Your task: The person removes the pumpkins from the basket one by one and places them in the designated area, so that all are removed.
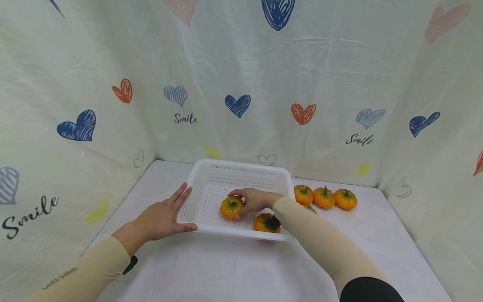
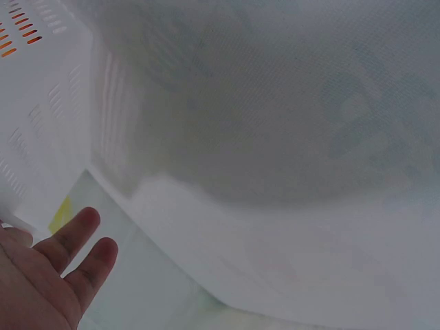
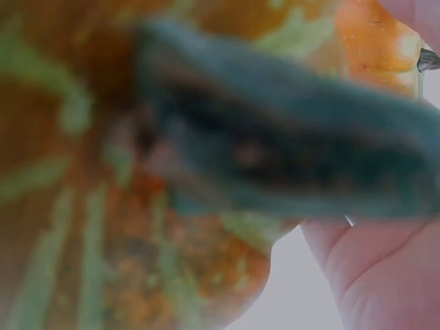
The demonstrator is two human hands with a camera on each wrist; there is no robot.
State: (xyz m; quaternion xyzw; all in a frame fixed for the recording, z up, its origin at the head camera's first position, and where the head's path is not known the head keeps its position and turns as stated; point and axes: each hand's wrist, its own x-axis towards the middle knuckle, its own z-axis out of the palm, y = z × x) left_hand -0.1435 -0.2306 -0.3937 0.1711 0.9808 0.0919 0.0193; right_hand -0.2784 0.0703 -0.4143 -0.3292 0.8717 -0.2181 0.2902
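A white perforated plastic basket [image 1: 235, 230] stands on the table. Inside it, my right hand [image 1: 258, 199] grips a small orange-and-green pumpkin [image 1: 230, 208], thumb and fingers on opposite sides. Nearer the basket's front right corner lies a second pumpkin [image 1: 264, 223], partly covered by the right wrist. That close pumpkin [image 3: 82, 261], blurred and with a thick dark stem, fills much of the right wrist view; the gripped pumpkin [image 3: 378, 48] shows behind it. Against the basket's left end rests my left hand [image 1: 160, 219], fingers straight and spread, thumb along the front rim.
Several more small pumpkins [image 1: 323, 197] sit on the white table [image 1: 181, 268] just right of the basket, one mostly hidden by the right forearm. A light curtain [image 1: 211, 63] printed with hearts encloses the back and sides.
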